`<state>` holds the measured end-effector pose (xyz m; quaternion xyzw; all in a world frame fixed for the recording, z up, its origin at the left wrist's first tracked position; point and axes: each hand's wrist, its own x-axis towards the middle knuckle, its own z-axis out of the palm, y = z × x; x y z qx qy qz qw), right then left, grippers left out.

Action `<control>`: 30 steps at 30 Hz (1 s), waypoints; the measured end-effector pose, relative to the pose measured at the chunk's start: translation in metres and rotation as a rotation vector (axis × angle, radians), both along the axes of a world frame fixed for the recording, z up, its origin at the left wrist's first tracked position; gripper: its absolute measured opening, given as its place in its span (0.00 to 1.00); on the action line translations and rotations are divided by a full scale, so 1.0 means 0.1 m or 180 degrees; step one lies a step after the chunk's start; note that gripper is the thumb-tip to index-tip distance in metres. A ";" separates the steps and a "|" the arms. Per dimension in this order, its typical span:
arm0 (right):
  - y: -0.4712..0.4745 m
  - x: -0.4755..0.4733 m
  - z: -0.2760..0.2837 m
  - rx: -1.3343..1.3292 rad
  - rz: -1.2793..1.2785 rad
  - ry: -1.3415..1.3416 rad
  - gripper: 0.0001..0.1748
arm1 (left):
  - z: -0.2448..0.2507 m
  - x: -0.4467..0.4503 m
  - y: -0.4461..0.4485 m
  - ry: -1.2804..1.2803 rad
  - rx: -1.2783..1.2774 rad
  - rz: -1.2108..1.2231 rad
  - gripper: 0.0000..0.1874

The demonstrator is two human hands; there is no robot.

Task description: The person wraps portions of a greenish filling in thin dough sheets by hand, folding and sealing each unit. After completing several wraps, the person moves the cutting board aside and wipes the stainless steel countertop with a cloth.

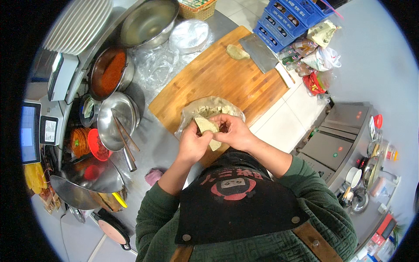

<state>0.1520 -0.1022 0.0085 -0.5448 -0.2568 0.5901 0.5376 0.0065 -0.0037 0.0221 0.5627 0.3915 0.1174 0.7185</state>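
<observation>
Both hands pinch a flat, pale greenish-tan piece of food, perhaps flatbread or dough, by its edges. My left hand grips its left side, and my right hand its right side. Beneath them, a plastic-lined bowl holds small crumbled bits of similar colour at the near edge of the wooden cutting board. Farther back on the board lies another pale piece, beside a cleaver with a white handle. The bowl's near part is hidden by the hands.
Left of the board are clear plastic bags, a large metal bowl, a bowl of red powder and a steel bowl with wooden chopsticks. A pink cloth lies near my left forearm. Blue crates stand beyond the board.
</observation>
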 end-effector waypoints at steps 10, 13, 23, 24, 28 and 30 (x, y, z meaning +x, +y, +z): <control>-0.02 -0.33 0.10 0.0006 -0.0329 -0.1499 0.20 | 0.00 -0.11 0.04 0.0342 0.0885 -0.0358 0.13; -0.05 -0.30 0.12 -0.0063 -0.0293 -0.1462 0.19 | 0.06 -0.11 0.07 0.0398 0.0829 -0.0587 0.13; -0.08 0.00 0.19 0.0072 -0.0151 -0.2069 0.18 | 0.15 -0.04 0.21 0.0403 -0.0167 -0.1199 0.12; -0.08 0.05 0.21 0.0082 -0.0168 -0.2052 0.18 | 0.15 -0.03 0.21 0.0367 -0.0310 -0.1179 0.12; -0.08 0.24 0.24 -0.0197 -0.0247 -0.1595 0.17 | 0.18 -0.01 0.16 0.0117 -0.0597 -0.0747 0.12; -0.06 0.33 0.22 -0.0386 -0.0267 -0.1404 0.18 | 0.17 -0.02 0.13 -0.0047 -0.0720 -0.0678 0.12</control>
